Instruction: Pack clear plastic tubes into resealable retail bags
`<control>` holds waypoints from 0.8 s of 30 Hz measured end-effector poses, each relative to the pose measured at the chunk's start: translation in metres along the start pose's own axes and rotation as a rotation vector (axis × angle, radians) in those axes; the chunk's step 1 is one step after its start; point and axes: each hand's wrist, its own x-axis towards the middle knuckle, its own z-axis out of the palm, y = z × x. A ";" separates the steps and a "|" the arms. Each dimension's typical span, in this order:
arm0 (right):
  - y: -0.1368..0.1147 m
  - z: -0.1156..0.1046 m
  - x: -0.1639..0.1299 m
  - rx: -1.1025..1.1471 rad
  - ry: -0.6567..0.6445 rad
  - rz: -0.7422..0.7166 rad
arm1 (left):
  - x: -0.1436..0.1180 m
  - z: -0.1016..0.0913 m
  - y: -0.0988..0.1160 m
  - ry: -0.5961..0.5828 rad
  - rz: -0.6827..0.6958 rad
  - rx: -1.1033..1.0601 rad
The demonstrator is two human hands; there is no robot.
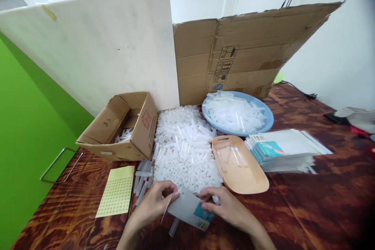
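Note:
A flat clear packaging bag with a teal and yellow printed panel lies tilted between my hands, near the table's front edge. My left hand is closed in a pinch at the bag's left end, where a thin pale strip hangs down. The bag's right side is gripped between the fingers of my right hand. A small whitish translucent tube pokes out among those right fingers. Another translucent tube lies on the table just below the bag. Beyond my hands spreads a heap of translucent tubes and small pieces.
Left stand an open cardboard box with pieces inside and a yellow sticker sheet. Right are a peach tray holding several tubes, a heaped blue basin and stacked printed bags. White board and cardboard stand behind.

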 end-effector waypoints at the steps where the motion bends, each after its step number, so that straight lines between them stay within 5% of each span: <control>1: 0.003 -0.004 -0.003 0.003 -0.013 0.004 | 0.000 0.000 -0.004 0.028 -0.003 -0.033; 7: 0.016 0.001 -0.008 0.120 0.073 0.032 | -0.001 0.007 -0.026 0.192 -0.030 -0.159; 16: 0.007 0.001 -0.011 0.069 0.144 0.037 | -0.012 0.008 -0.024 0.218 -0.132 -0.107; 24: 0.038 -0.026 -0.040 0.063 0.154 0.103 | -0.028 -0.062 -0.030 0.425 -0.037 -0.156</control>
